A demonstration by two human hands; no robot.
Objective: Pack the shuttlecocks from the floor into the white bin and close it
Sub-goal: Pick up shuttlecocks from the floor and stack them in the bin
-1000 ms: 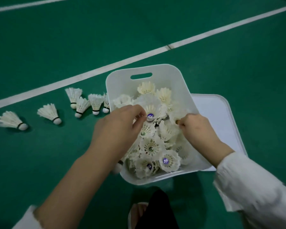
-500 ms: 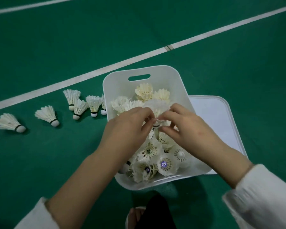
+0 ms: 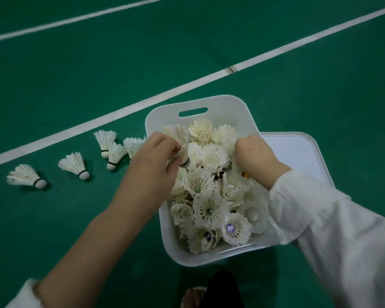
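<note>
White feathered shuttlecocks point(image 3: 211, 196) heap the white plastic bin point(image 3: 156, 121) on the green floor point(image 3: 76, 74), loose shuttlecocks point(image 3: 73, 165) lying left of it; crowding may crush feathers or block the flat white lid point(image 3: 298, 152). The left hand point(image 3: 156, 161) pinches one shuttlecock point(image 3: 183, 152); the right hand point(image 3: 253, 156) curls into the pile, grip hidden. Joined mid-pile earlier, they now sit apart.

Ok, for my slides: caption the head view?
Left hand pinches a shuttlecock over the white bin, right hand in the pile; loose shuttlecocks lie alongside.

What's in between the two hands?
In the head view, shuttlecocks piled inside the white bin fill the gap between the left hand and the right hand. The left hand pinches one.
</note>
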